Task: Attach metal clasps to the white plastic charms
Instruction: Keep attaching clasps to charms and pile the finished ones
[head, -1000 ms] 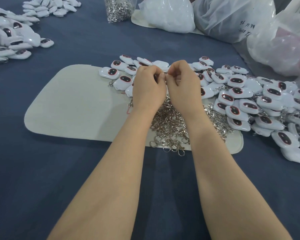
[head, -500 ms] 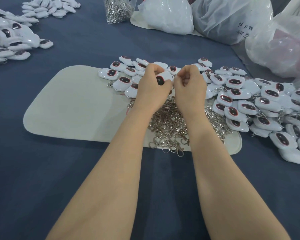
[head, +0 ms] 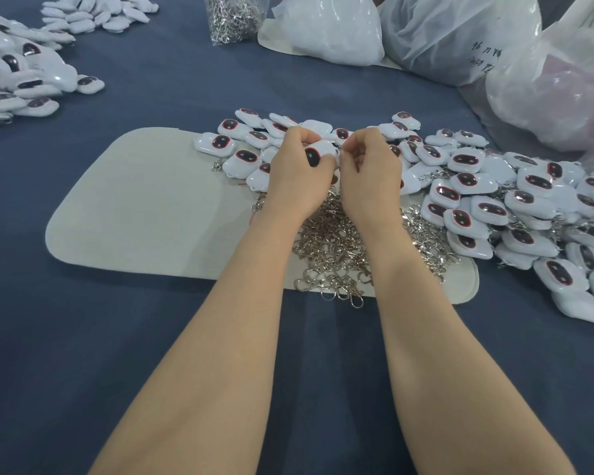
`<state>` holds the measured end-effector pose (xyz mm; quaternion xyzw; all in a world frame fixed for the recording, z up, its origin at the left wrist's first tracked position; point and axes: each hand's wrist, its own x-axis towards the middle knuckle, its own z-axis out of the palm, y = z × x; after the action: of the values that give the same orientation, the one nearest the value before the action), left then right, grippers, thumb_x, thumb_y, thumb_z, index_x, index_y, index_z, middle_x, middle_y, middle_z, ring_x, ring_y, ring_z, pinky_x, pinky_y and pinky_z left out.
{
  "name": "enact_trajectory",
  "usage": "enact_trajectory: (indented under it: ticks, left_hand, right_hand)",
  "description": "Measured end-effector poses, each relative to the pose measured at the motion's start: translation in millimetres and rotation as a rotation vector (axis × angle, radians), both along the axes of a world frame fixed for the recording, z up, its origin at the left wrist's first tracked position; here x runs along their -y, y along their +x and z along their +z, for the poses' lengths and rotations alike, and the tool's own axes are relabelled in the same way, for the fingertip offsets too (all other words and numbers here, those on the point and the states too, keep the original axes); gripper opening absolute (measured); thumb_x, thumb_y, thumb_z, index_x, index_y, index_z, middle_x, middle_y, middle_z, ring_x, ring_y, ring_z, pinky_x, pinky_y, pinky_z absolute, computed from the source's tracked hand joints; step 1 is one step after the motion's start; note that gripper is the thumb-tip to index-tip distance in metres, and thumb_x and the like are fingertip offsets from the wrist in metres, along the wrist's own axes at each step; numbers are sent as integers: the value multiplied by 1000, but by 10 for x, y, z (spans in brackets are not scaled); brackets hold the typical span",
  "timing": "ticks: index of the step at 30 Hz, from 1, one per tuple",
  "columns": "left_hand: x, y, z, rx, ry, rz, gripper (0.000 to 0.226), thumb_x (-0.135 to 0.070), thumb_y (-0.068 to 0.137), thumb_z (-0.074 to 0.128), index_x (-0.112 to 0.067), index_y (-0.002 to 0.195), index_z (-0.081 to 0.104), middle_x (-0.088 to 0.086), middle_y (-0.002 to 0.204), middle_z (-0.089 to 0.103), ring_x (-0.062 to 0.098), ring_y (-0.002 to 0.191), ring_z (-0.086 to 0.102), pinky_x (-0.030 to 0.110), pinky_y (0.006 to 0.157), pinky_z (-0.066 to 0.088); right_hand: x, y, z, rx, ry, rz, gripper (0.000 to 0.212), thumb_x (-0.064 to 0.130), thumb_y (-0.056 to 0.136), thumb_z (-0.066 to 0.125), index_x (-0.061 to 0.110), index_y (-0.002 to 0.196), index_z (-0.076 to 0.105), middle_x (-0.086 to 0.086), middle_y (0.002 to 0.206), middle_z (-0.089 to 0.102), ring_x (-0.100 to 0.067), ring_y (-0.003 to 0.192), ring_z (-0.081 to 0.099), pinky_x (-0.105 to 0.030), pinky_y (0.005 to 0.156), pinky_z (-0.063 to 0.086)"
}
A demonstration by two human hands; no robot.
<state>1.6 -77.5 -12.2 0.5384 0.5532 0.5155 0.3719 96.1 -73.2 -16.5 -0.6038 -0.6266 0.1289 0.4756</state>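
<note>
— Blue cloth covered the whole worktop (head: 134,354), and big plastic bags (head: 460,39) were bunched along its far right edge.
— And on it?
— A pale mat (head: 144,207) lay in the middle. One pile of charms (head: 528,217) spilled from the mat's right side onto the cloth. Bits of chain showed between them, so I took those as finished. Far left, well apart, lay other charms (head: 18,80); whether those had clasps I couldn't tell.
— How much was left, then?
— Plenty, I judged. A heap of loose clasps (head: 336,248) sat at the mat's near edge, under the wrists, and a small bag (head: 230,15) of the same stood at the back.
— The hands?
— Both hung just over the heap, close together. The left hand (head: 295,180) gripped one charm (head: 318,152), fingers curled round it. The right hand (head: 371,176) was curled too, its fingertips (head: 346,158) pinched at that charm's right end. Whether they pinched its loop or a clasp was too small to see.
— So mid-attachment?
— That was my reading: not yet joined, as far as it showed.
— Which way did the charm point?
— Its dark oval face was turned toward the camera and down-left. Its long axis ran slantwise, low at the left and rising toward the right hand.
</note>
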Motion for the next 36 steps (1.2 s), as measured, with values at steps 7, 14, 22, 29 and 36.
enact_trajectory:
  ticks: [7,14,22,29,36]
  left_hand:
    - [0,-16,22,9,-4,16,24,-13,84,62,-21,104,50,-16,91,53,13,92,57,25,83,48]
    - [22,-30,117,637,-199,-83,17,-2,92,51,-9,107,55,10,92,64,5,54,63,17,56,51]
    - [28,-76,158,929,-368,-155,10,-8,94,53,-11,85,58,-3,58,63,2,48,59,12,48,48]
    - [24,-109,158,1044,-396,-113,17,-8,92,54,-9,109,54,2,77,58,2,46,58,13,46,48]
    - [21,-39,119,439,-61,99,22,-4,90,56,-14,109,53,5,99,61,15,70,64,25,68,55]
  right_hand:
    - [14,-14,23,87,5,29,15,-2,88,46,4,99,55,-11,96,60,-23,87,53,-31,77,43]
    - [37,-17,43,-179,-1,80,19,2,91,51,13,103,60,8,94,62,1,86,56,-10,78,44]
    - [59,-33,76,-279,108,37,13,6,90,56,18,95,54,6,83,64,-1,74,58,-7,67,42]
    - [66,-69,87,-136,168,25,10,7,91,56,8,94,66,7,79,62,-3,73,57,-9,69,43]
    - [46,-65,77,-45,65,-13,14,6,90,54,7,94,67,1,80,64,-14,77,59,-21,74,46]
